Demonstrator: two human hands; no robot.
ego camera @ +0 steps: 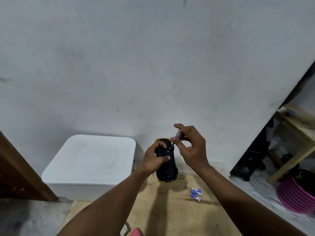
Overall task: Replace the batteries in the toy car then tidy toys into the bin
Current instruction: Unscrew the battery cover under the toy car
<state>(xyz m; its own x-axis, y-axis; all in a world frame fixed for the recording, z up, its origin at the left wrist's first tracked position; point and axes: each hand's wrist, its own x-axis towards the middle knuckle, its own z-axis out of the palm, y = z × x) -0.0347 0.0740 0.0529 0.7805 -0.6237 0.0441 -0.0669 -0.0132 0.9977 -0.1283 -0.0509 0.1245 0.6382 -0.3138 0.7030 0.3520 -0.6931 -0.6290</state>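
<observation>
Left hand: the left hand (154,159) is closed around the toy car (166,163), thumb across the dark underside, other fingers wrapped over the far part of the body.
Toy car: black with yellow trim at both ends, turned with its underside toward the camera, lifted above the far edge of the wooden board (170,210) and not touching it.
Right hand: the right hand (190,147) pinches a small screwdriver (175,139) between thumb and fingertips; the other fingers are spread loosely.
Screwdriver: clear handle with a brass cap on top, tilted; its thin shaft goes down to the left and the tip meets the underside of the car near its far end.
Batteries: three small blue and white batteries (196,193) lie close together on the board, near its right edge, well below the car.
Bin: a white bin (88,160) with a closed white lid stands at the far left corner of the board, against the wall (153,65).
Basket: a pink plastic basket (296,195) is on the floor to the right, partly cut by the picture edge.
Wooden frame: a pale wooden frame (293,133) stands behind the basket, beside dark objects I cannot identify.
</observation>
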